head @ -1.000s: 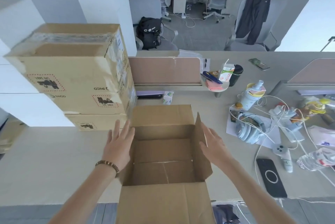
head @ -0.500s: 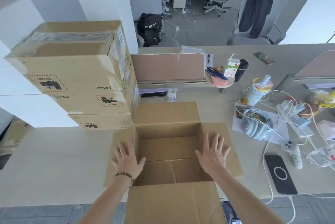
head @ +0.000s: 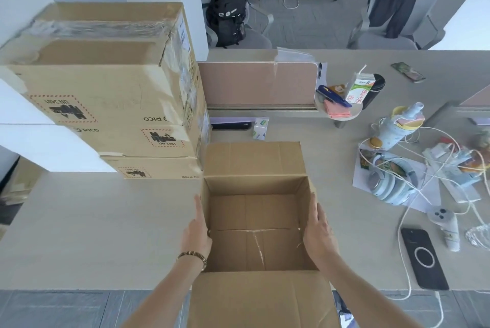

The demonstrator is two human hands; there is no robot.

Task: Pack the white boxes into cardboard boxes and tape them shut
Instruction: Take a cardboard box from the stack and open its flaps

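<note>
The open cardboard box [head: 254,224] sits upright on the tabletop [head: 106,235] at its near edge, held between the two hands, its inside bare: no white boxes are in it yet. The left hand [head: 197,232] lies flat along the outside of the left wall and the right hand [head: 316,232] flat along the right wall, fingers straight and pressing inward rather than curled, so the grip is an open-handed squeeze from both sides. The far flap [head: 254,159] stands up beyond the fingertips and the near flap [head: 261,298] hangs over the tabletop edge toward the wrists. Empty, the box should be light but floppy; its thin walls will likely bow under pressure, so holding low on the walls near the corners looks safest. Just beyond the left hand stands a stack of taped cardboard boxes [head: 106,94], with large white boxes [head: 23,110] behind it. Outward of the right hand lie a phone [head: 424,258], a controller [head: 445,227] and tangled cables [head: 405,221].
</note>
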